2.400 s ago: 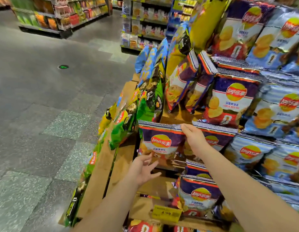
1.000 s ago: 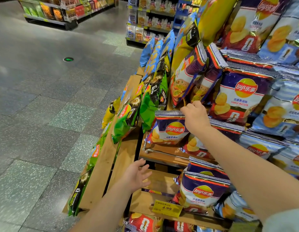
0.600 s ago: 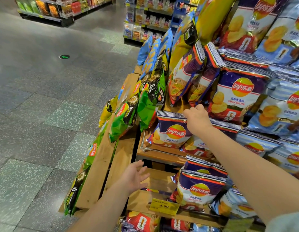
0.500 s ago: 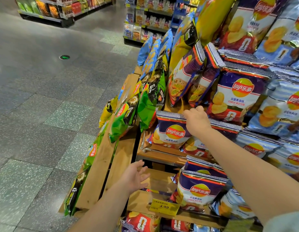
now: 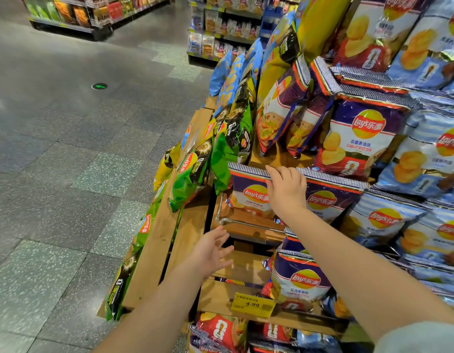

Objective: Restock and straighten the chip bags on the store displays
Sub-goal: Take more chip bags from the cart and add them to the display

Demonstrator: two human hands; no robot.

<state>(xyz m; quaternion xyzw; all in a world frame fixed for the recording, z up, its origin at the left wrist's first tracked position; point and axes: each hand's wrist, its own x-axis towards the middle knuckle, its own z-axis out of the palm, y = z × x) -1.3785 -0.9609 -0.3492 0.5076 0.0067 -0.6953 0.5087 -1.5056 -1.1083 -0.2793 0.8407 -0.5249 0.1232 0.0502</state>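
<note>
Purple-and-white foil chip bag with a striped top seal [image 5: 249, 192], upright at the left end of the middle tier of the stepped wooden display [image 5: 154, 250], behind a thin metal rail. Right hand [image 5: 287, 189] laid over the bag's upper right corner, fingers fairly straight and together, fingertips resting on the striped seal; whether the thumb pinches the bag from behind cannot be told. Left hand [image 5: 210, 250] lower down, in front of a bare wooden tier, fingers spread and relaxed, holding nothing, apart from the bag. Just right of the held corner, a second purple bag of the same kind [image 5: 330, 197], partly hidden by the right forearm. One tier below, another purple-and-white bag [image 5: 301, 278], above a yellow price tag reading 4.99 [image 5: 253, 304]. Green bags [image 5: 190, 179] leaning along the display's left side. Light-blue bags [image 5: 429, 159] stacked to the right. Grey speckled tile floor [image 5: 68, 174] to the left.
</note>
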